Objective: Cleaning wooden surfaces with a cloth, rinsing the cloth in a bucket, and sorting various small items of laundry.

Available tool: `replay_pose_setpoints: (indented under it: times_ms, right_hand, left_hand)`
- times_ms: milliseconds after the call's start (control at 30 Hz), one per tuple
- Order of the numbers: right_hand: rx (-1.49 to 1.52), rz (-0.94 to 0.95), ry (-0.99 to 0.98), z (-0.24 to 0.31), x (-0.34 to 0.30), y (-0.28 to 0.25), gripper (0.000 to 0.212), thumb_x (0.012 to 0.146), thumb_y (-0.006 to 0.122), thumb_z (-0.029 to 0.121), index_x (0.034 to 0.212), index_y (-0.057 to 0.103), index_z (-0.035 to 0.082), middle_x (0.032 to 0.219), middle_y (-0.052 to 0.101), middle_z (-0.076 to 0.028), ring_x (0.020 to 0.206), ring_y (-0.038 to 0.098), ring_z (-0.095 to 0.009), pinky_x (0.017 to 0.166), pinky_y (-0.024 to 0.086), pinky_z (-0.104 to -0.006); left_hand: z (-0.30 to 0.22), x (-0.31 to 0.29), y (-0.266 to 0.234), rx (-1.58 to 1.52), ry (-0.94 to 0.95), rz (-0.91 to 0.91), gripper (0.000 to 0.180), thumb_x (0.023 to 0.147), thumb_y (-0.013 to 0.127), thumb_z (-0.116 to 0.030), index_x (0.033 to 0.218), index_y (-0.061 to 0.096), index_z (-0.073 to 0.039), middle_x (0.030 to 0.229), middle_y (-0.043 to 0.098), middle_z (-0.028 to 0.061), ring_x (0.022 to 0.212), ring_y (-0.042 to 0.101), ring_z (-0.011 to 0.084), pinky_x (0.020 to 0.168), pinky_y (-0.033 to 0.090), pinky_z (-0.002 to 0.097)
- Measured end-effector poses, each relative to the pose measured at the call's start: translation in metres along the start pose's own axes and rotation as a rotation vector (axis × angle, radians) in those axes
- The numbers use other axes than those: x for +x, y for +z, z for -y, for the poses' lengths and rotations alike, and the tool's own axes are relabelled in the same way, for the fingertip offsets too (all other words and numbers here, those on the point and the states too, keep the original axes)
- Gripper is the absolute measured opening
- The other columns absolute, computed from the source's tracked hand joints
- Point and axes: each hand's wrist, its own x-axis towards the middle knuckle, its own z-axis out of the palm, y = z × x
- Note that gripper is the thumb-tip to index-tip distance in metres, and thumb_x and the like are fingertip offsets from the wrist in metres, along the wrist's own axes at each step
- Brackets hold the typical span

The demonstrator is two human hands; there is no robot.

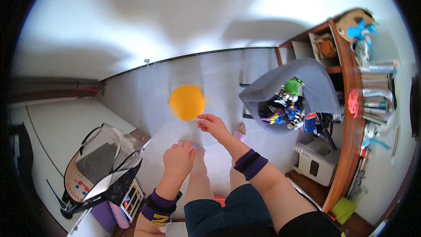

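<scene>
The work is judged to be under way, with no finished state to be seen. Attention is drawn to a plain yellow round thing point(187, 102) with a smooth face and a slightly blurred edge, seen against the pale grey tiled floor point(219, 70); whether it is resting on the tiles or held above them cannot be told.

The right hand point(212, 126) is placed at the lower right edge of the yellow round thing, with its fingers bent and drawn together. Whether the edge is touched or gripped cannot be made out. The left hand point(179, 156) is held below the yellow round thing and apart from it, its back turned up; its fingers are largely hidden, so it cannot be told whether anything is grasped there.

What has been completed is therefore limited, as far as can be judged, to the right hand being brought close. A sure grip on the yellow round thing is not shown, nor is it shown set in any holder. To its right, a grey fabric tub-shaped seat point(313, 77) is filled with a heap of many-coloured items point(287, 107), all well apart from it.
</scene>
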Motion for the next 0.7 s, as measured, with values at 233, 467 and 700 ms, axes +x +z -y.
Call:
replay_pose_setpoints:
  times_ms: [233,467,700]
  right_hand:
    - [0.130,-0.188,-0.075,0.015,-0.029,-0.157,0.025,0.092,0.057,0.012,0.115,0.061,0.005,0.100,0.067,-0.008,0.088,0.065,-0.014,0.075,0.052,-0.0255]
    - [0.295,-0.319,-0.174,0.007,-0.054,-0.322,0.026,0.091,0.059,0.014,0.115,0.061,0.004,0.096,0.068,-0.006,0.084,0.066,-0.014,0.070,0.052,-0.0243]
    - [0.453,-0.503,-0.221,0.030,-0.053,-0.433,0.034,0.091,0.060,0.012,0.123,0.056,0.000,0.103,0.066,-0.009,0.085,0.065,-0.015,0.068,0.053,-0.0260]
  left_hand:
    - [-0.119,0.073,0.056,-0.018,0.239,0.071,0.018,0.081,0.065,-0.022,0.094,0.064,-0.011,0.083,0.067,0.0077,0.076,0.064,0.0269,0.063,0.052,0.0408]
    - [-0.252,0.155,0.113,0.052,0.446,0.252,0.020,0.083,0.063,-0.021,0.100,0.063,-0.011,0.087,0.066,0.0084,0.080,0.064,0.0287,0.066,0.052,0.0415]
    - [-0.334,0.259,0.195,0.034,0.592,0.167,0.022,0.085,0.059,-0.019,0.105,0.060,-0.011,0.097,0.064,0.0100,0.089,0.062,0.0300,0.073,0.051,0.0419]
